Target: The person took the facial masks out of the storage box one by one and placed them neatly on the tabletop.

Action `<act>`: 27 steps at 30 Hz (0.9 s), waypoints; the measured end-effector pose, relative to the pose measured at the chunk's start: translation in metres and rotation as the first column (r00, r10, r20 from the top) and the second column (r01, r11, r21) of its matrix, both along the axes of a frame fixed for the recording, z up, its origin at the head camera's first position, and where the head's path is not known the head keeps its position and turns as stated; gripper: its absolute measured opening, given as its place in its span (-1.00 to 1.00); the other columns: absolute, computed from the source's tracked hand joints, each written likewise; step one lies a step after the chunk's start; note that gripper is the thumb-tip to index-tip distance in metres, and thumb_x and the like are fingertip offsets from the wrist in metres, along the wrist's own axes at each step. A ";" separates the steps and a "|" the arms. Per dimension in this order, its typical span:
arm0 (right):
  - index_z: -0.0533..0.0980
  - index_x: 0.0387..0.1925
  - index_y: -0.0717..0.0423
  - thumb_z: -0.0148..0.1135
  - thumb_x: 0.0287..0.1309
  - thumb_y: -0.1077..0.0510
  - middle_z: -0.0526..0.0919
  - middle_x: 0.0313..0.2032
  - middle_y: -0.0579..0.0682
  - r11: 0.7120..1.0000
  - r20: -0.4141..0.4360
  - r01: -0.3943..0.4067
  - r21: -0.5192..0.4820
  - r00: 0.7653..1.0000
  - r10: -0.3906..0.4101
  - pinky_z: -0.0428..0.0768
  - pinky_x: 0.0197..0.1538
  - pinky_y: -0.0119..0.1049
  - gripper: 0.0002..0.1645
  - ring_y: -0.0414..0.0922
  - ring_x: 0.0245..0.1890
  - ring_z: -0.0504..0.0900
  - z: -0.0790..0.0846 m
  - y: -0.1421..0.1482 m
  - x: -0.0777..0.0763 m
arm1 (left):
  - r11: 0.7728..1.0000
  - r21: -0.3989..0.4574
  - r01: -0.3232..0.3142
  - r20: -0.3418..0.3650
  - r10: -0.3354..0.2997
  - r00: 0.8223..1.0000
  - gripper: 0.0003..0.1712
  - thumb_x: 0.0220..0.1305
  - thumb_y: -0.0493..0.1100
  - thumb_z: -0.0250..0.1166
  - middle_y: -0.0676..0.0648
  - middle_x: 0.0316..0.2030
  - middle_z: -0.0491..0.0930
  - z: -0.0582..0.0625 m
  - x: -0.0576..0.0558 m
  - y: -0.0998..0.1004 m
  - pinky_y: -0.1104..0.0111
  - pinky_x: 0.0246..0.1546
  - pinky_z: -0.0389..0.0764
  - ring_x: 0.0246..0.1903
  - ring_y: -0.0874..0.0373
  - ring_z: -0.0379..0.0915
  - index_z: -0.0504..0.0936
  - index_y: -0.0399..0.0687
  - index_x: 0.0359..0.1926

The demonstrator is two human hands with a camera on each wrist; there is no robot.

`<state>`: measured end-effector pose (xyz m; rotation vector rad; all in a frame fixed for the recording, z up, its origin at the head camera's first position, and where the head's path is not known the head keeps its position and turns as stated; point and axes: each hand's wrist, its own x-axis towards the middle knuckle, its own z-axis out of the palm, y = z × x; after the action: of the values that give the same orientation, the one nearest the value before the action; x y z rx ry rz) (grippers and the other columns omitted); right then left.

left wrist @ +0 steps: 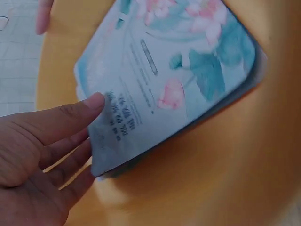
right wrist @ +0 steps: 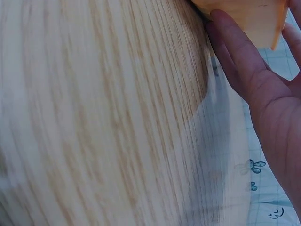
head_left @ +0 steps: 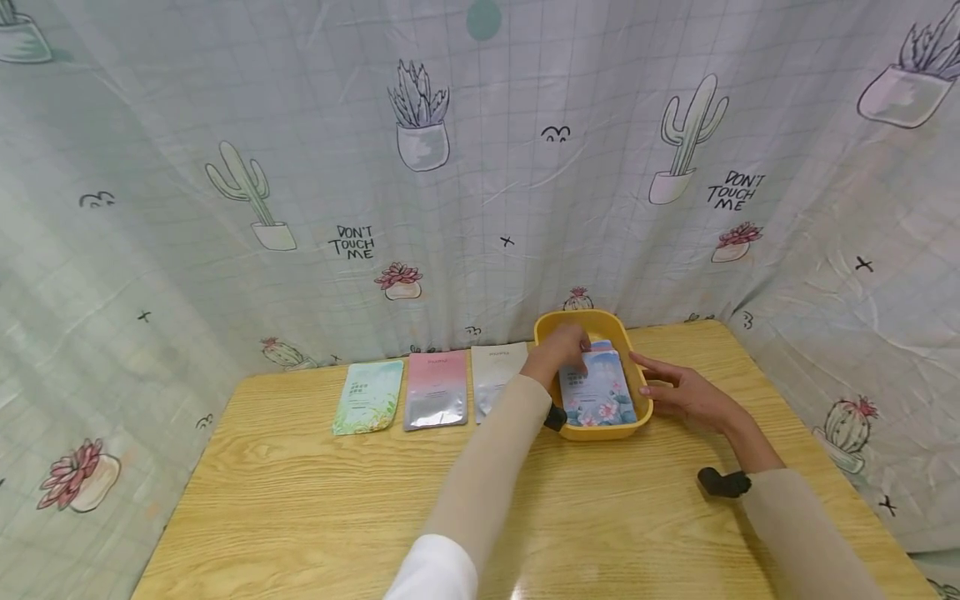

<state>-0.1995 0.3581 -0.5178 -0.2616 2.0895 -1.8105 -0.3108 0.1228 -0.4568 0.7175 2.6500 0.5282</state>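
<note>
Curtain (head_left: 480, 196), pale and grid-lined, printed with potted cacti and succulents; hung behind and at both sides of the bench (head_left: 315, 500); legend "DON'T TOUCH ME" readable twice, left of centre and at right

Bench, yellowish wood grain; far edge along the curtain

Sleeves (head_left: 487, 467), two, beige; white cloth higher up the left arm

Basket (head_left: 596, 432), yellow, rounded corners; on the bench near the far edge, right of centre; packets stacked within

Right hand (head_left: 693, 396); outside the basket, at its right wall; fingers spread and touching that wall

Left hand (left wrist: 42, 160); reaching into the basket; thumb on the printed face of the lotus packet (head_left: 606, 390), other fingers behind its edge, pinching one corner

Lotus packet, pale blue with pink flowers and green leaves; in the basket, top of the stack, corner between left thumb and fingers, remainder extending beyond them; block of dark characters near the pinched corner, smaller lines alongside, too blurred to read surely; edges of further packets visible beneath

Loose packets, three, in a row left of the basket: pale green (head_left: 369, 398), dark characters and leafy print; pink-and-silver (head_left: 437, 390) and cream-and-silver (head_left: 497, 365), capitals near the top too small to read surely

Wrist fittings (head_left: 723, 482), black, one per arm
</note>
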 end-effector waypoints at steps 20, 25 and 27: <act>-0.02 0.63 -0.06 0.13 0.51 0.13 -0.03 0.52 0.39 1.000 0.016 -0.014 0.004 1.000 0.014 0.61 0.20 -0.14 -0.17 -0.01 0.31 0.45 0.000 -0.001 -0.001 | 0.915 0.396 -0.080 0.448 -0.117 0.886 -0.51 0.10 -0.48 0.49 -0.04 -0.01 0.69 -0.005 -0.013 -0.027 0.33 0.08 0.61 -0.10 0.16 0.52 0.73 -0.19 0.09; -0.01 0.62 -0.08 0.13 0.51 0.12 -0.05 0.52 0.39 1.000 0.030 -0.010 0.011 0.999 0.010 0.61 0.19 -0.15 -0.18 0.08 0.33 0.42 0.001 -0.001 -0.001 | 0.896 0.410 -0.171 0.701 -0.190 0.687 -0.27 0.20 -0.60 0.32 -0.10 -0.04 0.62 0.007 -0.018 -0.037 0.22 -0.09 0.72 -0.16 0.07 0.58 0.53 -0.07 0.36; -0.01 0.62 -0.08 0.12 0.52 0.13 -0.05 0.52 0.38 1.000 0.037 -0.010 0.000 0.999 0.010 0.62 0.19 -0.17 -0.18 0.01 0.29 0.47 0.001 -0.001 -0.001 | 0.888 0.431 -0.161 0.749 -0.252 0.613 -0.22 0.25 -0.60 0.27 -0.11 -0.03 0.61 0.006 -0.020 -0.041 0.22 -0.09 0.73 -0.12 0.05 0.59 0.46 -0.01 0.43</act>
<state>-0.2003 0.3573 -0.5169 -0.2358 2.0602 -1.7956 -0.3305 0.0815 -0.4504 0.4880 1.6496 1.1766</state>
